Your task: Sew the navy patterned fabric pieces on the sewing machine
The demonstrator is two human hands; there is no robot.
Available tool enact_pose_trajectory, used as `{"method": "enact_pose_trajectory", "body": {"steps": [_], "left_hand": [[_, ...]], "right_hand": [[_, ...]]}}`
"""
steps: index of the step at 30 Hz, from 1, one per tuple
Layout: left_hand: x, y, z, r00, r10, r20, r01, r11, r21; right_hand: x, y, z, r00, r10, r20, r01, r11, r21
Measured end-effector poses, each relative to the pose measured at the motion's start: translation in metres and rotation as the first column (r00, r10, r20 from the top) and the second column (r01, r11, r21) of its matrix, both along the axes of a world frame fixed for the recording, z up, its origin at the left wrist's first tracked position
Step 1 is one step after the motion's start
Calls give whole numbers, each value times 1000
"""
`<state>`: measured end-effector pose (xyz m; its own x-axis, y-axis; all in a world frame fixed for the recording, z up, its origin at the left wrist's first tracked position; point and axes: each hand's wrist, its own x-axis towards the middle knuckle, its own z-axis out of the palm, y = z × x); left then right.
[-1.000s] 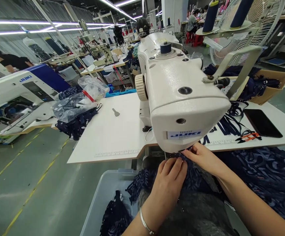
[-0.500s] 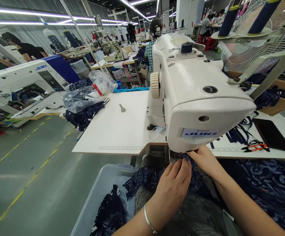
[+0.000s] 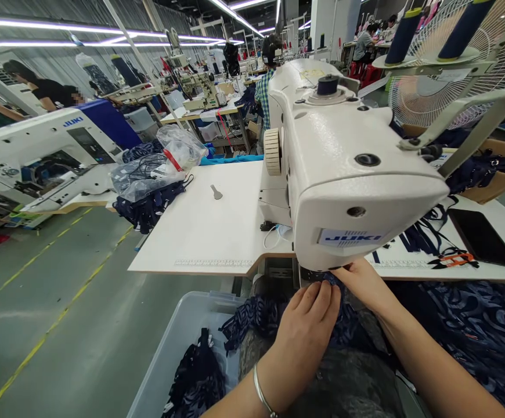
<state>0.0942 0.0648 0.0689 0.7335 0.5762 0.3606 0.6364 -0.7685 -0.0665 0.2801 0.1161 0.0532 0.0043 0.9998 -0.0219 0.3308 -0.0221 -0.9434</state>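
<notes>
A white JUKI sewing machine (image 3: 343, 168) fills the middle of the view, its head end facing me. Dark navy patterned fabric (image 3: 465, 325) lies under the head and spreads to the right and over my lap. My left hand (image 3: 307, 328), a bracelet on its wrist, rests on the fabric just below the head with fingers together, pressing it. My right hand (image 3: 361, 281) pinches the fabric edge right under the machine head; its fingertips are partly hidden by the casing.
A white table (image 3: 209, 232) holds a plastic bag (image 3: 157, 168), a black phone (image 3: 481, 238) and orange snips (image 3: 455, 259). A grey bin (image 3: 169, 360) with dark cloth stands below left. A fan (image 3: 448, 69) and thread cones (image 3: 403, 35) are at right. Other workers sit behind.
The view shifted a little to the left and closer over the second. Both hands stay on the fabric under the machine head, with only small finger movement.
</notes>
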Motion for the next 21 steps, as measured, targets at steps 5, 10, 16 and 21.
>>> {"method": "enact_pose_trajectory", "body": {"steps": [5,10,16,21], "left_hand": [[8,-5,0,995,92,-29,-91,995,47],[18,-8,-5,981,187,-43,-183,979,92],[26,-5,-11,971,235,38,-238,961,144],[30,-6,-5,966,256,34,-258,951,171]], "right_hand": [[1,8,7,999,2,53,-8,993,116],[-3,19,7,998,57,34,-62,984,167],[-6,27,5,998,67,-3,-64,976,206],[-7,32,4,998,68,-8,-64,964,258]]}}
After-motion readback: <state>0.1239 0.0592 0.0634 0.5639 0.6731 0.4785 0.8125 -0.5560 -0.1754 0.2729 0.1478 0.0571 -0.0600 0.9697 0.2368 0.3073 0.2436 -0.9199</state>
